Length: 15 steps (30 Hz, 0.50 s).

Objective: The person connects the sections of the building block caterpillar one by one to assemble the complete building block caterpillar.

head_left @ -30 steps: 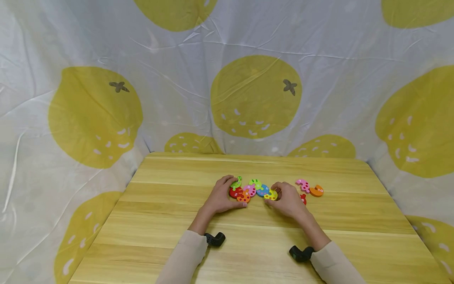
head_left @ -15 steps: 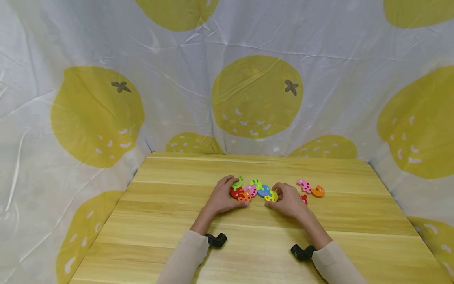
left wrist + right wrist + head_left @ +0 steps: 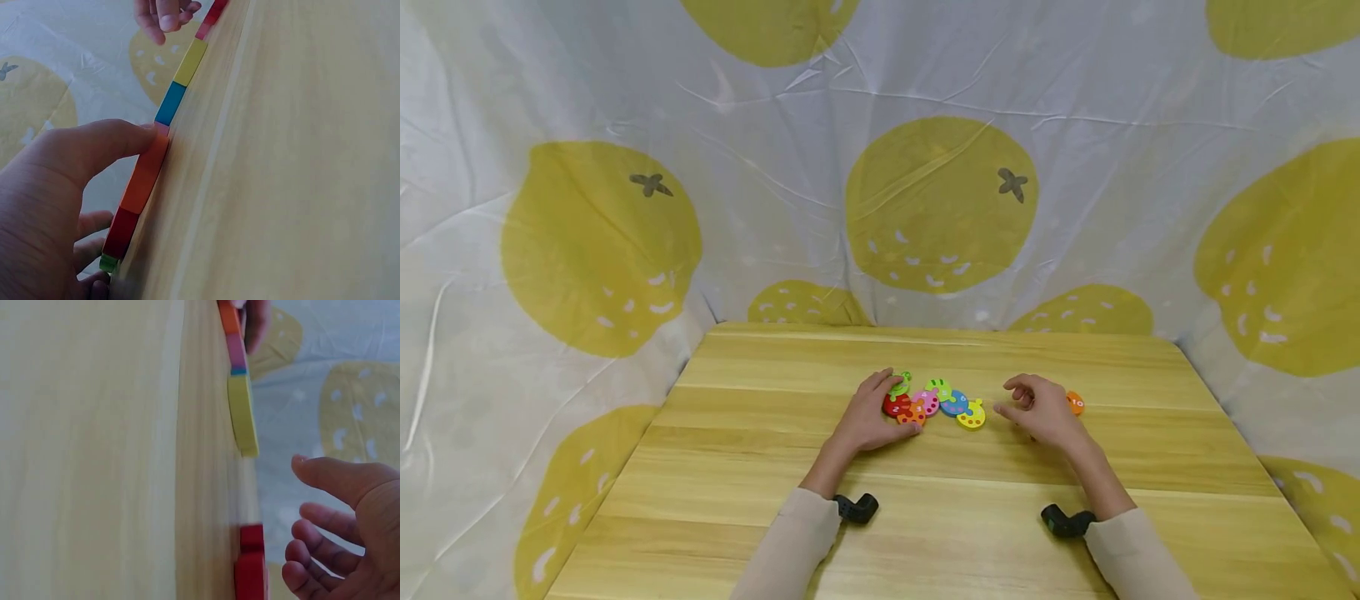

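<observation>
Head view first, going left to right: the left hand (image 3: 868,417) is keeping its grip on the puzzle chain (image 3: 929,400), thumb and fingers bending round the left end as it is lying flat on the desk (image 3: 940,517). Inside that grip, the green end piece (image 3: 901,385) is sitting partly behind fingertips, with the red piece 2 (image 3: 894,407) and orange piece 3 (image 3: 912,417) just beside it. The left wrist view is showing the thumb touching the orange piece's upper end. Onward, the pink piece (image 3: 927,407), light-green piece (image 3: 937,387), blue piece (image 3: 955,404) and yellow piece (image 3: 972,417) are zigzagging along, each meeting the next.

What's just changing is at that right end: the right hand (image 3: 1045,412) is no longer touching the yellow piece, having shifted rightward within the last half second. To my eye that is leaving the yellow piece joined, its knob standing exposed. The right grip is holding nothing, thumb and fingers parted and loosely bending, nearest the loose red piece (image 3: 251,575), as the right wrist view is showing. Farther right, the orange piece 10 (image 3: 1077,403) is peeking out from behind the hand, apparently unjoined to the chain.
</observation>
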{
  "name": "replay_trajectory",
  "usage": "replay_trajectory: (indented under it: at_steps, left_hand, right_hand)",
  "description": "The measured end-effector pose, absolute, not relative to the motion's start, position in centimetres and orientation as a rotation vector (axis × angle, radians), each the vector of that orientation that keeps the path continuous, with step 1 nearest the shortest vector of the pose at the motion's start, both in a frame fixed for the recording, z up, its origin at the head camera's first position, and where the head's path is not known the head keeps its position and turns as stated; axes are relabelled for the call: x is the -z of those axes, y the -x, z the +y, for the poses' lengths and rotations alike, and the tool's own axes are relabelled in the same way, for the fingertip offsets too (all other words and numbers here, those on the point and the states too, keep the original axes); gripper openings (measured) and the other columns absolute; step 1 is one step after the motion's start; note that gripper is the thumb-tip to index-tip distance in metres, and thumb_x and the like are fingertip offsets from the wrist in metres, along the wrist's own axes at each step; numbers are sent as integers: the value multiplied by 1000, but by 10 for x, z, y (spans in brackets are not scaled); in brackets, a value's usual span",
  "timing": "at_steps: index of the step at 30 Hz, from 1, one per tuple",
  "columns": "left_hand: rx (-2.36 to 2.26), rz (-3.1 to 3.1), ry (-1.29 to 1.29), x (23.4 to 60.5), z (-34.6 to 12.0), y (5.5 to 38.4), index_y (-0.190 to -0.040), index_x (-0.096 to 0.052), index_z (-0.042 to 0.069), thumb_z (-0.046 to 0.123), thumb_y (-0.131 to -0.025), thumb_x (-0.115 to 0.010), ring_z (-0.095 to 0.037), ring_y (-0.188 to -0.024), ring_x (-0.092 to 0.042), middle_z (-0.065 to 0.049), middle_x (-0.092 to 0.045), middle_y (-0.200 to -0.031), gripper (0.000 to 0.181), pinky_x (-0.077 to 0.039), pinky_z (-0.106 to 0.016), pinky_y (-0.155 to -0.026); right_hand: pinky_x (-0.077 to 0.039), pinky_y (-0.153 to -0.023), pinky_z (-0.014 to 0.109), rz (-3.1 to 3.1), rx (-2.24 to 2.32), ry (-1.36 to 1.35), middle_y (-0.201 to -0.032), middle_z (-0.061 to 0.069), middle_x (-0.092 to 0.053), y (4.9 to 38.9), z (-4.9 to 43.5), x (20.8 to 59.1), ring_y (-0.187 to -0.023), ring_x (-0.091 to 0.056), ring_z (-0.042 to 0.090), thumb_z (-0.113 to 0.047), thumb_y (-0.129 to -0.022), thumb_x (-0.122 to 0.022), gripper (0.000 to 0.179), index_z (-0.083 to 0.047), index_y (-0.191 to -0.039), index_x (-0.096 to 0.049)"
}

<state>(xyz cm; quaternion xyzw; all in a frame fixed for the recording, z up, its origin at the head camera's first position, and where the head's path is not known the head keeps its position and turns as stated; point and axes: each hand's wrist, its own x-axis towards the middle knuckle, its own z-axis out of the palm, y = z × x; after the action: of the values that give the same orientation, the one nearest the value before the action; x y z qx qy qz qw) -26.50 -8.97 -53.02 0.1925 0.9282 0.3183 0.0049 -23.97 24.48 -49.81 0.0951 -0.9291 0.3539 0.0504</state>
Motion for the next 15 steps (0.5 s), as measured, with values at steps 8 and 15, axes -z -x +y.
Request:
replay_trajectory:
  at_steps: [8, 15]
  left_hand:
    - [-992, 2935, -592, 532, -89, 265, -151, -51, 18, 66, -75, -78, -33, -154, -31, -6, -36, -166, 94, -33, -57, -122]
    - [-1006, 2925, -584, 533, -87, 267, -150, -51, 19, 67, -75, -78, -33, -154, -31, -5, -37, -165, 94, -33, -57, -122]
  right_hand:
    - [-50, -74, 27, -2845, -1034, -281, -99, 9, -67, 234, 275, 501, -83, -56, 19, -27, -90, -82, 43, 0, -120, -70]
    - [-49, -75, 26, -2854, -1039, -285, -101, 9, -69, 227, 287, 502, -87, -57, 19, -26, -86, -85, 44, -2, -120, -71]
